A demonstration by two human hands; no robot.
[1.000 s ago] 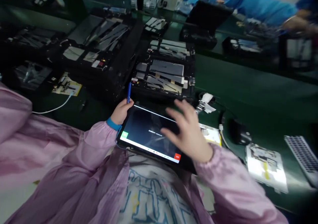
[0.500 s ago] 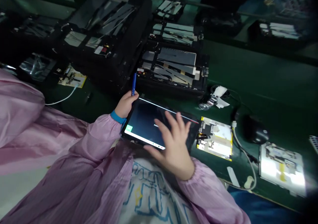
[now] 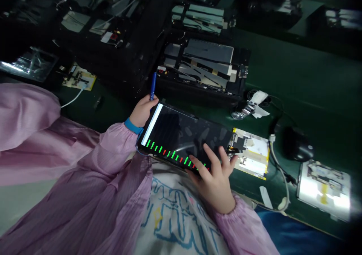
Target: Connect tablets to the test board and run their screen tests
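Left hand (image 3: pixel 143 111) is clenching a blue pen (image 3: pixel 153 86) upright and pinching the far-left corner of the tablet (image 3: pixel 181 128), whose long axis is running left to right between the hands. Right hand (image 3: pixel 213 181) is spreading across its near-right edge, grip unclear, and the tablet is now showing green and red bars (image 3: pixel 175 157) instead of a dark page.

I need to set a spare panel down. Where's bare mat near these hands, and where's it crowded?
Bare green mat lies right of the tray stack, above the black object. A smaller patch sits left of the tablet, by the white cable. Crowded: right of the tablet, around the yellow-edged board.
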